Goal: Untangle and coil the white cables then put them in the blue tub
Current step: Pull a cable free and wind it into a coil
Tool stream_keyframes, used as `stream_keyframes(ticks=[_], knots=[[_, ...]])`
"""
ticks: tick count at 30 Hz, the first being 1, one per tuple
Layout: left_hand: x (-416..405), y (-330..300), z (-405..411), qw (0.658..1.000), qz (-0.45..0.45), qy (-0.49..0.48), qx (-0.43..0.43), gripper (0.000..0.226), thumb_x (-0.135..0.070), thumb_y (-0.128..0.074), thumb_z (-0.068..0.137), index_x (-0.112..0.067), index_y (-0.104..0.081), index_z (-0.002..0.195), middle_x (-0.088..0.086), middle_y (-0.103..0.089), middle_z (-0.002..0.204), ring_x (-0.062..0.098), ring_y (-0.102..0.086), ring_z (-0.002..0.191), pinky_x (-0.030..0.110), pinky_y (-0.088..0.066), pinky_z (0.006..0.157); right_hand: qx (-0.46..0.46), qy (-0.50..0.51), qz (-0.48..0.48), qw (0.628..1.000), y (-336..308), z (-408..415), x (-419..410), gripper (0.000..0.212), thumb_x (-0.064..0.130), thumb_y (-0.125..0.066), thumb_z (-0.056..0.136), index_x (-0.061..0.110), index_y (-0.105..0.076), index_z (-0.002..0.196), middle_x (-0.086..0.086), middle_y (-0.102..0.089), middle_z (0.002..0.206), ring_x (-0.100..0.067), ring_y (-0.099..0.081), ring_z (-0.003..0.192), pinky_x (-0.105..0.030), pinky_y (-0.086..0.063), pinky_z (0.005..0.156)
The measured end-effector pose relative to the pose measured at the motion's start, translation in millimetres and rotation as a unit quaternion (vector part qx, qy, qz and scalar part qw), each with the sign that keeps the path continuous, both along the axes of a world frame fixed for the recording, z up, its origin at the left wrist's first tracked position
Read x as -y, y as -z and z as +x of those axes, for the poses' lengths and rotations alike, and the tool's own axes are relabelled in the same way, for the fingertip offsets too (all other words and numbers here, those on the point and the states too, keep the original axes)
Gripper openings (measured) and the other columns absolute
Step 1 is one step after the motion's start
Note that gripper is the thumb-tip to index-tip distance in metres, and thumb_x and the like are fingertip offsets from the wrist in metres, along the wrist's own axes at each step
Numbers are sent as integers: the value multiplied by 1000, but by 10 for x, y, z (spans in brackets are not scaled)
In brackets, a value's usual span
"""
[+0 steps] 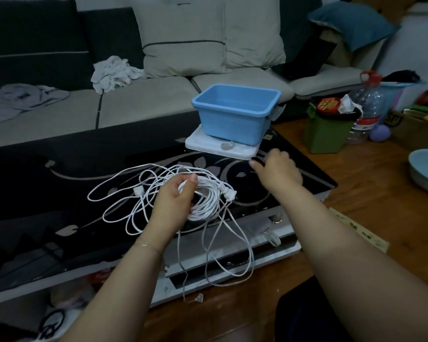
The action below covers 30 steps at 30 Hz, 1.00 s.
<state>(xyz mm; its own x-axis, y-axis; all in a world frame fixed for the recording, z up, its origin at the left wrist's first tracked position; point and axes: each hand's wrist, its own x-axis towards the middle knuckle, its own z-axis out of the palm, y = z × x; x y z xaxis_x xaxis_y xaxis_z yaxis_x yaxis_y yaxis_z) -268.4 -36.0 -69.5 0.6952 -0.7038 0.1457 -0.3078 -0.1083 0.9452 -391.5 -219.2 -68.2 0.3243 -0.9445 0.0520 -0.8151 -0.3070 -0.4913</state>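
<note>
My left hand point(174, 197) grips a coiled bundle of white cable point(208, 201) just above the black glass table point(59, 183). Loose white cable loops point(124, 191) spread to the left on the table, and more strands point(232, 255) hang over the front edge with a plug point(199, 297) dangling near the floor. My right hand point(279, 170) hovers to the right of the coil with fingers curled; whether it pinches a strand is not visible. The blue tub point(235, 119) stands empty on a white board point(208, 146) at the table's far edge.
A sofa point(146, 99) with cushions and crumpled cloths runs behind the table. On the wooden floor to the right stand a green bin point(328, 134), a plastic bottle point(367, 104) and a pale bowl point(425, 169). A dark object point(307, 314) lies at the bottom right.
</note>
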Motion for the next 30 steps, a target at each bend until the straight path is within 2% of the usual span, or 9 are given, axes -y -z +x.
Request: stream_keyframes(ticks=[4, 8, 11, 14, 16, 19, 23, 27, 30], knots=[[28, 57, 40, 1000, 21, -10, 0, 27, -37, -48, 96, -17, -64, 103, 11, -57, 73, 6, -48, 46, 17, -42, 46, -147, 24, 92, 985, 177, -69, 201, 67, 39, -61, 89, 6, -33, 141, -13, -33, 145, -32, -33, 131, -44, -43, 92], [46, 59, 36, 1000, 11, -19, -18, 22, -34, -47, 97, -19, -63, 100, 9, -59, 76, 12, -52, 55, 14, -42, 45, -191, -4, 49, 980, 227, -75, 241, 43, 27, -58, 92, 8, -50, 129, -14, -42, 138, -30, -36, 128, -40, -44, 88], [50, 76, 38, 999, 4, -30, -18, 22, -34, -48, 97, -19, -62, 104, 2, -63, 81, 22, -60, 74, 16, -47, 49, -74, -41, 18, 996, 162, -35, 167, 27, 37, -56, 92, 13, -65, 99, -15, -60, 113, -31, -51, 111, -35, -44, 85], [43, 103, 83, 999, 16, -46, -7, 31, -39, -49, 96, -18, -63, 113, 3, -68, 93, 21, -65, 88, 35, -57, 77, 91, -135, 39, 986, -35, 61, -85, 28, 40, -57, 91, 18, -60, 74, -4, -65, 73, -19, -60, 72, -26, -41, 59], [32, 104, 97, 998, 19, -55, 6, 37, -43, -48, 95, -18, -62, 119, 3, -68, 107, 19, -65, 100, 45, -53, 89, 165, -206, 63, 963, -172, 131, -329, 26, 37, -52, 95, 20, -67, 82, 4, -58, 61, -12, -53, 61, -26, -41, 59], [17, 76, 83, 997, 19, -60, 37, 39, -40, -47, 96, -15, -62, 121, 3, -68, 107, 18, -63, 101, 41, -52, 89, 243, -304, 183, 903, -291, 192, -639, 29, 28, -43, 100, 17, -69, 107, 9, -50, 52, -7, -53, 59, -21, -48, 71], [-40, 21, 66, 998, 3, -46, 44, 28, -31, -44, 99, -21, -67, 111, -12, -55, 65, -4, -54, 56, 19, -45, 59, 265, -400, 277, 832, -315, 256, -747, 28, 20, -39, 102, 17, -64, 114, 8, -41, 48, -9, -49, 58, -20, -47, 72], [-100, -12, 77, 998, -16, -50, 17, 26, -31, -45, 99, -17, -64, 110, -6, -62, 78, -10, -55, 56, 8, -40, 51, 274, -450, 361, 769, -333, 229, -724, 44, 8, -45, 99, 19, -38, 141, 1, -38, 49, -10, -47, 50, -28, -48, 68], [-123, -26, 101, 998, -18, -57, 11, 31, -33, -45, 98, -12, -65, 111, 4, -60, 75, -2, -55, 66, 11, -41, 54, 265, -462, 321, 783, -332, 246, -797, 45, 7, -42, 99, 15, -26, 141, 0, -44, 49, -12, -53, 54, -26, -48, 71]])
